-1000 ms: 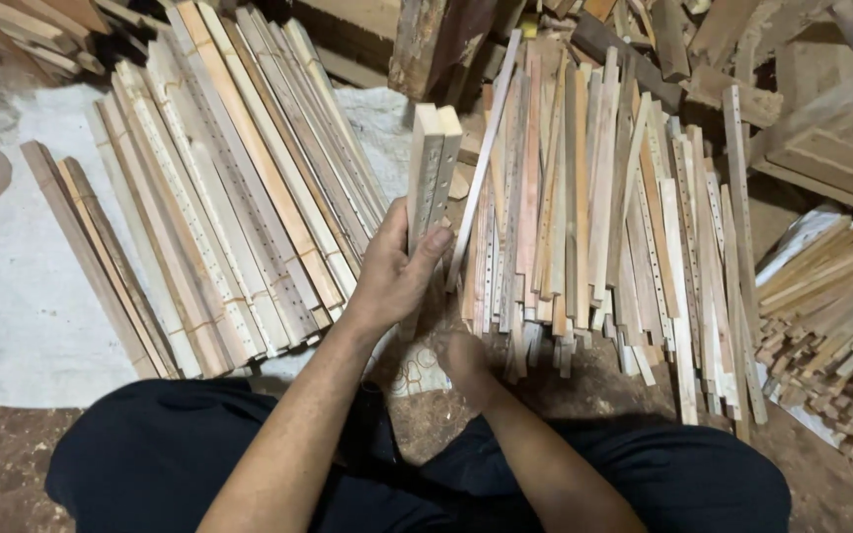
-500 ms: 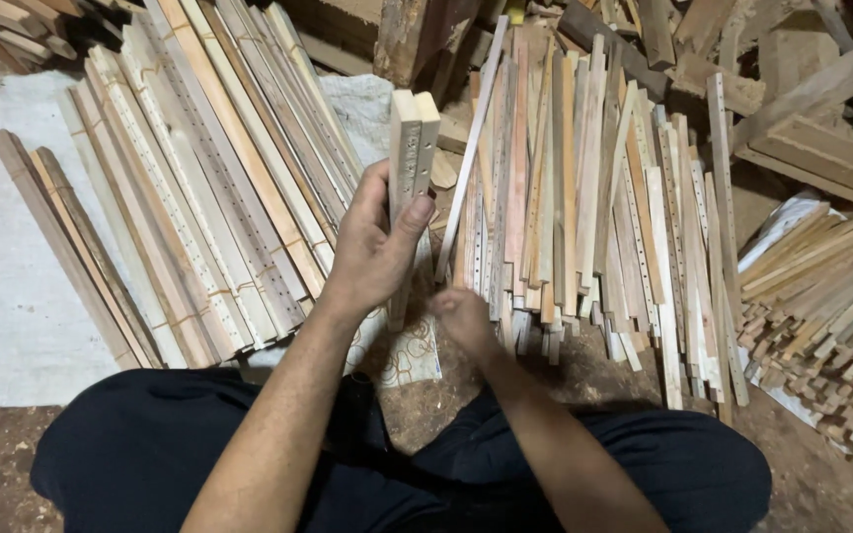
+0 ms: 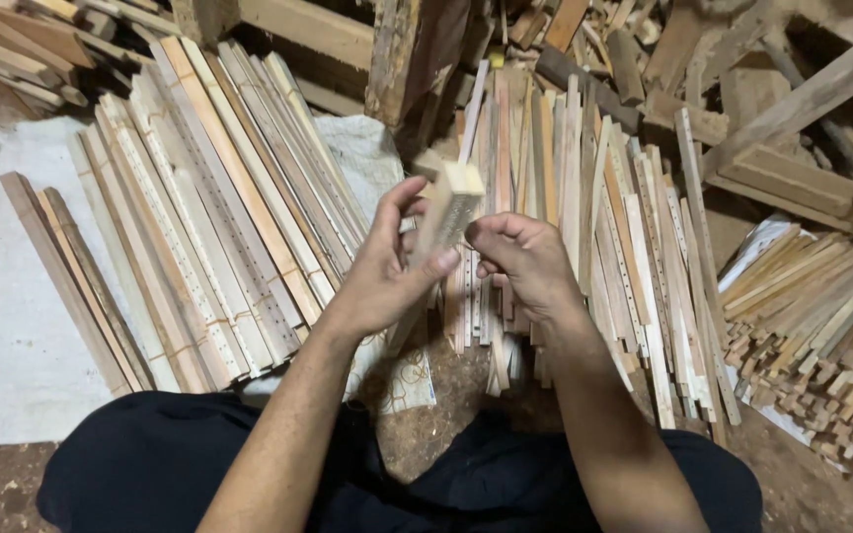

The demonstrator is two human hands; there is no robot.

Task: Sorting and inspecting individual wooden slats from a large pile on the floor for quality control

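My left hand (image 3: 383, 268) grips a pale wooden strip (image 3: 443, 214) raised end-on toward the camera, thumb pressed on its near face. My right hand (image 3: 523, 259) is curled beside the strip's right edge, fingertips touching it. Both hands hover above the gap between two spreads of wood. To the left lies a fan of long pale slats with rows of small holes (image 3: 199, 217). To the right a second batch of thin slats (image 3: 594, 217) lies side by side on the ground.
A white sheet (image 3: 12, 296) lies under the left slats. A heap of short sticks (image 3: 821, 316) sits at the right. Rough timber and an upright post (image 3: 417, 59) crowd the back. My dark-trousered legs (image 3: 150, 464) are crossed on dirt ground.
My left hand has lifted the wooden strip up off the pile and tilted its end toward me. My right hand has come up from the slats to meet it.
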